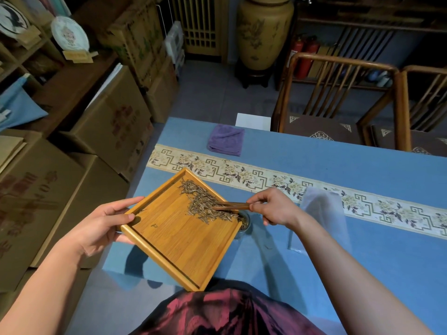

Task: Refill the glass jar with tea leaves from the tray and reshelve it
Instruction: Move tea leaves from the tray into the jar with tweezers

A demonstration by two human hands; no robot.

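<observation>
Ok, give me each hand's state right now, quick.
Left hand: holding the bamboo tray by its edge, tilted toward the glass jar.
Right hand: pinching a wooden scoop over the tea leaves.

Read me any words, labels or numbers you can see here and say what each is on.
No text here can be read.
Cardboard boxes: red printed characters, too blurred to read.
Tall carton: dark print, too blurred to read.
Round tea cake: printed wrapper, too small to read.
Tray, jar, purple cloth: no text visible.
</observation>
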